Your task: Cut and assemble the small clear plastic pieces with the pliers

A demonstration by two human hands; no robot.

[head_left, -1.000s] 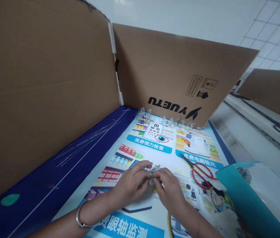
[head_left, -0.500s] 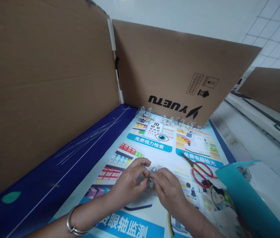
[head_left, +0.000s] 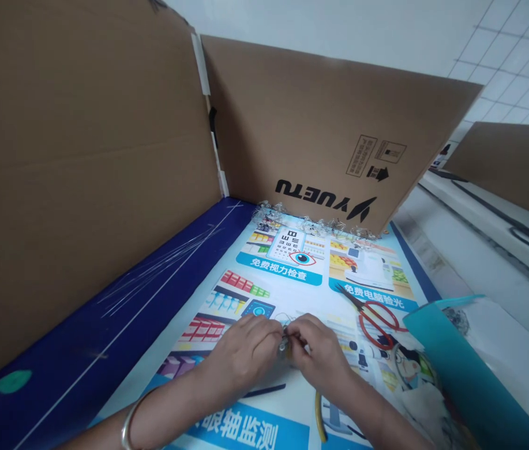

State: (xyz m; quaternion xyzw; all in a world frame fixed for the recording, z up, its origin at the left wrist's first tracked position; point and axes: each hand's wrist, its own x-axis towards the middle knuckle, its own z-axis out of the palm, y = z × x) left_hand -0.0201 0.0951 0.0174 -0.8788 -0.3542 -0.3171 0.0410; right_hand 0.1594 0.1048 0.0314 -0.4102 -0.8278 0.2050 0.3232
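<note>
My left hand point(head_left: 244, 353) and my right hand point(head_left: 318, 354) meet low over a printed poster point(head_left: 287, 275) that covers the table. Both pinch a small clear glittery piece point(head_left: 285, 340) between their fingertips. I cannot make out what the piece is. A silver bangle point(head_left: 128, 425) sits on my left wrist. Thin clear wires point(head_left: 161, 265) lie on the blue strip to the left.
Red-handled scissors point(head_left: 372, 315) lie on the poster to the right of my hands. A teal folder point(head_left: 456, 369) stands at the right with a clear bag. Clear crinkled pieces point(head_left: 311, 222) line the foot of the cardboard wall point(head_left: 321, 125). A yellow-handled tool point(head_left: 319, 422) lies below my right hand.
My hands have closed tighter together over the small clear piece and sunk slightly toward the poster. The view has shifted a little to the right.
</note>
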